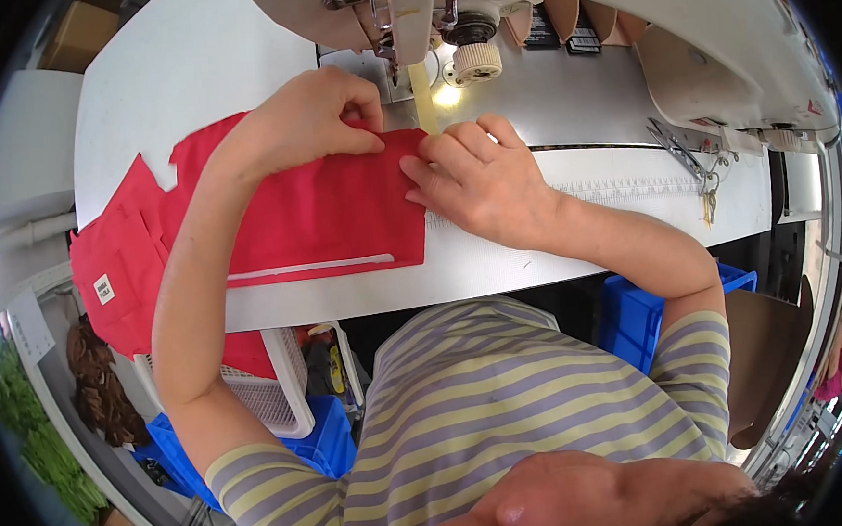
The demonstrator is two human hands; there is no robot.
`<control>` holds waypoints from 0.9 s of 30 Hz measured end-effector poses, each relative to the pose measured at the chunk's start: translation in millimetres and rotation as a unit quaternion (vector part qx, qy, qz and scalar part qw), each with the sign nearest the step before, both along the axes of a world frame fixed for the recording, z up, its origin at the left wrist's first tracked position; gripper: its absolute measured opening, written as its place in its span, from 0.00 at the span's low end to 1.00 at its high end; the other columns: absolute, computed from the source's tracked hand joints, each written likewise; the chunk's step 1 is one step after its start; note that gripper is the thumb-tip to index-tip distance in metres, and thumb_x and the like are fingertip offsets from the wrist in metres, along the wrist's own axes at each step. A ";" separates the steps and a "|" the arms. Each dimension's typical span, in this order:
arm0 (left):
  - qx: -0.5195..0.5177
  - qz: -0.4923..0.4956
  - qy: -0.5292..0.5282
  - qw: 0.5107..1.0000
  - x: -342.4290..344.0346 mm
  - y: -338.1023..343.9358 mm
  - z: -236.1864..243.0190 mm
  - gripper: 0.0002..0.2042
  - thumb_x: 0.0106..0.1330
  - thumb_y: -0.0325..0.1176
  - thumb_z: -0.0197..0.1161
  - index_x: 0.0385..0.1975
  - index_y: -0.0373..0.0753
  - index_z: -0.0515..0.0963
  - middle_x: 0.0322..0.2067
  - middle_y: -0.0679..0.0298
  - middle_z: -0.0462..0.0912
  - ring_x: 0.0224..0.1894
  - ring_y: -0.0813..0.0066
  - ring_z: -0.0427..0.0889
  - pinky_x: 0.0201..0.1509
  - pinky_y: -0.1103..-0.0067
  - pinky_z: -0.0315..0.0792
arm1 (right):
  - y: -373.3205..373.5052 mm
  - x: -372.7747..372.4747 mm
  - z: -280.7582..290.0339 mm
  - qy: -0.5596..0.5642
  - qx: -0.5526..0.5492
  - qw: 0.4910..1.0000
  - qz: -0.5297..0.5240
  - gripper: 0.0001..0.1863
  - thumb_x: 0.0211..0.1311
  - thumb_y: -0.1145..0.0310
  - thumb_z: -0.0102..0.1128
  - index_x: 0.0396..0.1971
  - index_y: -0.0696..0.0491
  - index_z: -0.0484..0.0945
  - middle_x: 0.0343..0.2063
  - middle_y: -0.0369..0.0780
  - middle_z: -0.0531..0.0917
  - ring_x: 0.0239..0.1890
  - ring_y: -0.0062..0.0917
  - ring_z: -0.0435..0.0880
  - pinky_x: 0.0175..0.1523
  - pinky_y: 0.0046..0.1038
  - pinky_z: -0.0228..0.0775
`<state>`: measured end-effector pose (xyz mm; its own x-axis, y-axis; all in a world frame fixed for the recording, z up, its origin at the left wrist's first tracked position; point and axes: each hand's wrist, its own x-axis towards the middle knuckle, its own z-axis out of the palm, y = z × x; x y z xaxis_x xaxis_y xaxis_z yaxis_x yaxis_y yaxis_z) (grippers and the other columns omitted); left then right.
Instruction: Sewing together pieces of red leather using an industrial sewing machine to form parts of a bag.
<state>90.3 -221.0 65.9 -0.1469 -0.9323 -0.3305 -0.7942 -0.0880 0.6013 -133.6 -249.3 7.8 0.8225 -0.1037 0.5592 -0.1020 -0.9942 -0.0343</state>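
A piece of red fabric lies on the white sewing table, with a pale strip along its near edge. My left hand rests over the fabric's far edge, thumb and forefinger drawn together on the cloth just left of the presser foot. At the far right corner, my right hand pinches the fabric's edge, fingers curled. Just beyond the hands is the sewing machine; its needle area is partly hidden. A pale yellow strip runs from the machine toward that corner.
A ruler lies along the table at right, beside scissors. More red fabric with a white label hangs over the left edge, above a white basket. Blue bins stand below the table.
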 end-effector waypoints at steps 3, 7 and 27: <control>0.015 -0.002 0.090 0.996 -0.8 -5.8 0.1 0.10 0.53 0.35 0.68 0.23 0.32 0.80 0.20 0.64 0.78 0.25 0.79 0.73 0.31 0.80 0.67 | -6.8 -0.8 -3.6 0.010 0.027 0.999 -0.019 0.15 0.49 0.62 0.65 0.36 0.54 0.80 0.25 0.35 0.72 0.32 0.23 0.72 0.37 0.27 0.61; -0.015 0.041 0.144 0.989 -3.2 -3.7 -15.9 0.10 0.55 0.34 0.66 0.28 0.32 0.83 0.19 0.65 0.79 0.24 0.82 0.72 0.31 0.81 0.67 | -10.3 -1.4 -7.1 0.023 0.030 0.999 -0.017 0.15 0.50 0.62 0.65 0.37 0.53 0.80 0.22 0.34 0.73 0.25 0.22 0.74 0.33 0.26 0.61; -0.412 0.097 -0.116 0.899 -23.7 21.8 -62.5 0.05 0.59 0.36 0.63 0.27 0.44 0.78 0.27 0.69 0.77 0.34 0.69 0.75 0.54 0.68 0.60 | -22.3 9.7 -9.3 -0.020 0.026 0.998 -0.053 0.15 0.47 0.61 0.67 0.34 0.54 0.81 0.40 0.33 0.81 0.34 0.24 0.72 0.41 0.28 0.62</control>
<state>66.6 -199.2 3.4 0.0279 -0.8757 0.4820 -0.9245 0.1608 0.3457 -123.8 -271.6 -1.5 0.7818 -0.2188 0.5839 -0.2047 -0.9746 -0.0912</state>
